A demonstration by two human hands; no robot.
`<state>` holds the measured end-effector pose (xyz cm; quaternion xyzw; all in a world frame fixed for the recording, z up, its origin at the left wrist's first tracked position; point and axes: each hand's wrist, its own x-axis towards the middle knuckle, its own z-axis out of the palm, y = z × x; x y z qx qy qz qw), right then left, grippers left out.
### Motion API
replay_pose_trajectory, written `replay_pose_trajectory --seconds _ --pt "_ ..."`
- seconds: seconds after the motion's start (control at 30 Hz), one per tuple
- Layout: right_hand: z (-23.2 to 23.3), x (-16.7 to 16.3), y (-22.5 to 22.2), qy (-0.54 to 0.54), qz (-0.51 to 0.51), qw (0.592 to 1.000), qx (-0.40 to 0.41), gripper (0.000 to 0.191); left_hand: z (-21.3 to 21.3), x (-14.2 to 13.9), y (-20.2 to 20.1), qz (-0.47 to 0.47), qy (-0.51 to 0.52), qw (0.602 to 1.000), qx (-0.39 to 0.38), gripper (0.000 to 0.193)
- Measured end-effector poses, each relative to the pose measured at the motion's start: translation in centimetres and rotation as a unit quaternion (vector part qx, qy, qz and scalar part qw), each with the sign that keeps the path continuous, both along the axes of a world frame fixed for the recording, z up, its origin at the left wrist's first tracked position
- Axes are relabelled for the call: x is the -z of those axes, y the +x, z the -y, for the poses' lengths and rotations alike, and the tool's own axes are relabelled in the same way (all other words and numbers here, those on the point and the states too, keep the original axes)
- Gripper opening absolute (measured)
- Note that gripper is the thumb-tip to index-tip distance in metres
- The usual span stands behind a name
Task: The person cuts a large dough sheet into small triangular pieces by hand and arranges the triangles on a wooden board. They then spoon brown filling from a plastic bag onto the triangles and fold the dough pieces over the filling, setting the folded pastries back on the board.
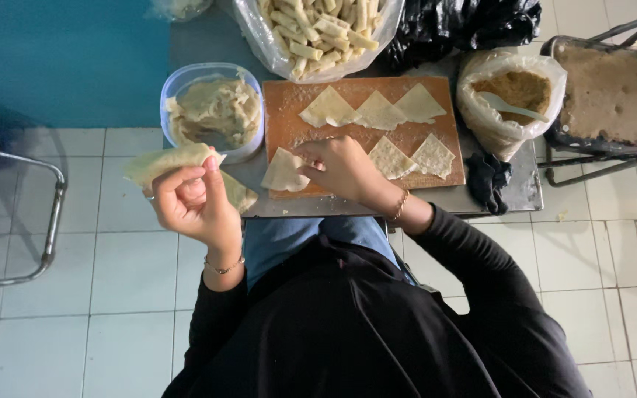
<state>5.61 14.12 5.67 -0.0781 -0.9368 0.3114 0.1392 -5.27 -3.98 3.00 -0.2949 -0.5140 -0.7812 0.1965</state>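
Grip (pixel 189 195) around thin floppy wrappers (pixel 167 161)

Soft, even, rather dim light; colours muted, shadows faint. Dark clothing at the bottom loses detail. The far left edge blurs slightly.

Your left hand (pixel 189 200) holds a stack of pale dough wrappers (pixel 167 162), raised beside the plastic tub of filling (pixel 215 110). Your right hand (pixel 340 168) rests on the wooden board (pixel 289 103), fingertips on one wrapper (pixel 283 173) at its near left corner. Five more wrappers lie spread on the board. Bag of rolled pieces (pixel 318 33) behind.
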Motion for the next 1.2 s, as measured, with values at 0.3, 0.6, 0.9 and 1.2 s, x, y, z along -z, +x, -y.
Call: replay_pose_trajectory --seconds 0.3,0.6,0.9,1.2 --pt "1.7 1.9 1.9 -0.053 -0.086 0.987 0.124 0.028 0.0 -0.5 0.4 -0.011 -0.04 0.999 -0.012 0.022" --pt "0.9 0.8 3.0 0.125 -0.093 0.983 0.098 0.023 1.1 -1.3 -0.1 0.05 -0.069 0.993 0.084 0.025" --pt "-1.2 0.6 -1.2 0.227 -0.075 0.969 -0.055 0.029 3.5 -1.7 -0.9 0.065 -0.179 0.951 0.241 0.062" --pt "-1.5 0.5 -2.4 0.31 -0.059 0.947 -0.056 0.021 7.6 1.3 0.5 0.104 -0.413 0.887 0.18 0.062"
